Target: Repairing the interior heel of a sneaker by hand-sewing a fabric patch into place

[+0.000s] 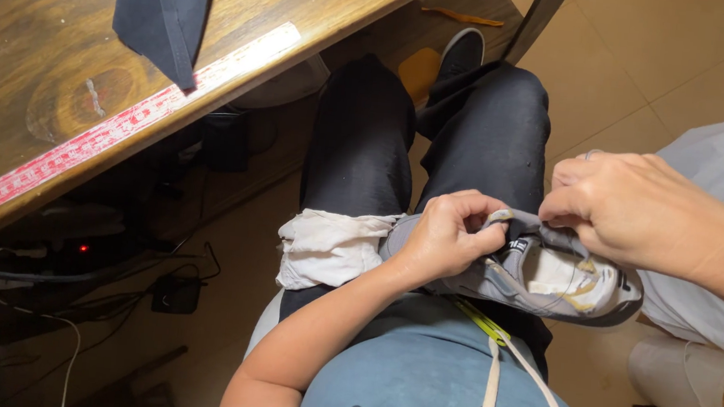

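Currently left hand [446, 237] and right hand [619, 209] both pinch the grey shoe [548, 276] at its collar. Shoe lies sideways on lap, pale worn lining showing.

blue-grey printed t-shirt [416, 383], black trousers [359, 142], bare forearms.

Shoe [548, 276] on lap, between both hands (cloth [328, 246] just left), table [32, 87] far left.

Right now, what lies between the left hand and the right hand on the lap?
In the head view, the grey shoe's collar and tongue span the gap: the left hand pinches one side, the right hand the other.
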